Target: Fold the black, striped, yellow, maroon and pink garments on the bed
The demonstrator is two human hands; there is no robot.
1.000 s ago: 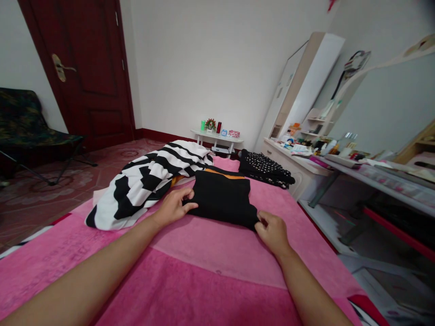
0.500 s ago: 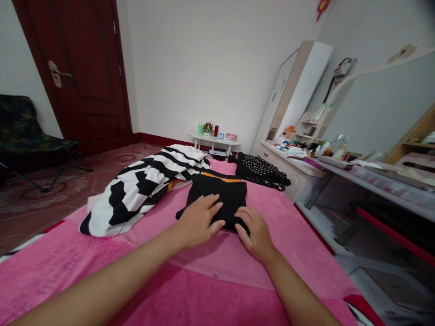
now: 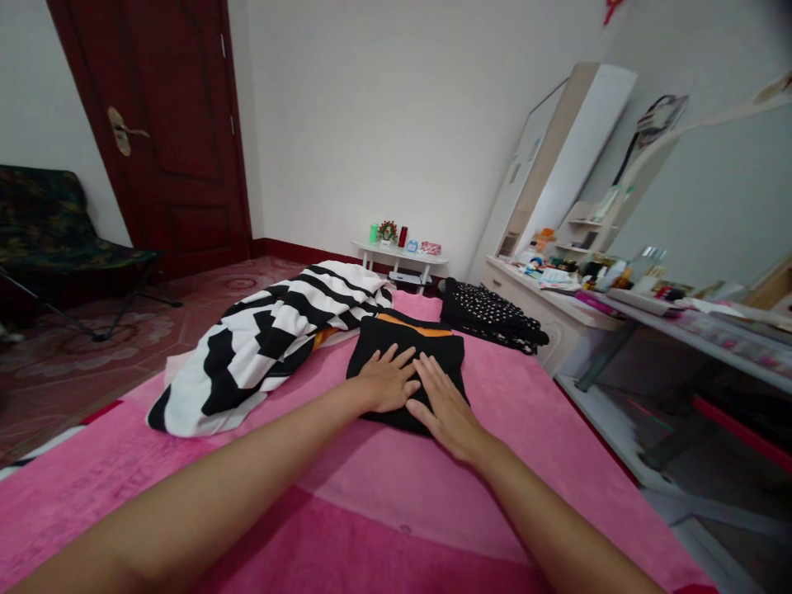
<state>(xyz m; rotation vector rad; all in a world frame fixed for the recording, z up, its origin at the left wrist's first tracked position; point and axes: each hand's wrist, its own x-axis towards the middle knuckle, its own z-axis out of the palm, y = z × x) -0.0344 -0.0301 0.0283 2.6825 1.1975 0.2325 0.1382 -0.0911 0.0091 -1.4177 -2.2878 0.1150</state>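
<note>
A folded black garment (image 3: 377, 337) with an orange band along its far edge lies on the pink bedspread (image 3: 346, 487). My left hand (image 3: 387, 381) rests flat on top of it, fingers spread. Beside it, my right hand (image 3: 444, 404) also lies flat on the cloth, fingers stretched forward, the two hands nearly touching at the middle. Both hands cover part of the garment's near half. To the left is a loosely heaped black-and-white patterned cloth (image 3: 278, 330). A folded black garment with white dots (image 3: 488, 313) sits beyond on the right.
A white dressing table (image 3: 582, 305) crowded with bottles stands along the right side, under a mirror (image 3: 723, 190). Past the bed's far end is a low white shelf (image 3: 402, 253) with small items. A camouflage folding chair (image 3: 68, 231) and a dark red door (image 3: 167, 148) are at left.
Both hands have moved forward onto the black garment and closer together. My right hand has gone from curled at the near right corner to flat on top. The view has shifted slightly.
</note>
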